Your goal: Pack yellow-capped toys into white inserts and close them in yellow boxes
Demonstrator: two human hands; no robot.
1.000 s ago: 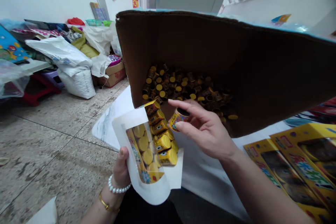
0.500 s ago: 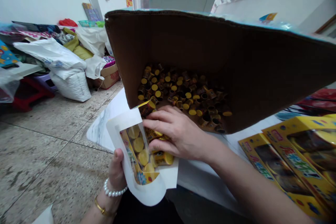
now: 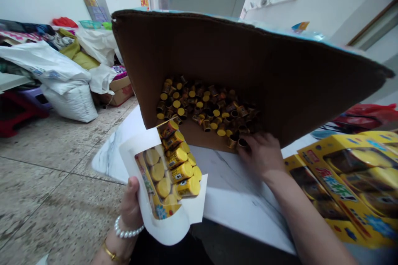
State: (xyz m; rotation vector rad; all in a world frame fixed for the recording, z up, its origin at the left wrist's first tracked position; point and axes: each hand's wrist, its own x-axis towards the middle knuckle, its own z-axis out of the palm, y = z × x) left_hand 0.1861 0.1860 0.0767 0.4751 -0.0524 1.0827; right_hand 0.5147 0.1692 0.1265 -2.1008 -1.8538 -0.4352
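Observation:
My left hand (image 3: 133, 205) grips a white-backed carton (image 3: 172, 227) with a clear window, tilted over my lap. Through its window and open side show small cups (image 3: 182, 172) with yellow lids, stacked in rows. A large brown cardboard box (image 3: 214, 45) lies with its opening toward me, many similar loose cups (image 3: 214, 112) heaped inside. At the box's lower front edge, my right hand (image 3: 263, 155) has its fingers curled around a small cup (image 3: 242, 143) with a dark open end. Part of the grip is hidden behind the hand.
Yellow windowed cartons (image 3: 345, 174) of cups stand at the right on the marble-patterned table (image 3: 217, 169). A red plastic bag (image 3: 370, 115) lies behind them. On the left, a stuffed white sack (image 3: 66, 99) and a red stool (image 3: 15, 114) stand on the speckled floor (image 3: 62, 198).
My right hand has left the cups in the carton and moved right to loose cups at the box's front edge. The carton's cup rows are now uncovered; my left hand still holds it.

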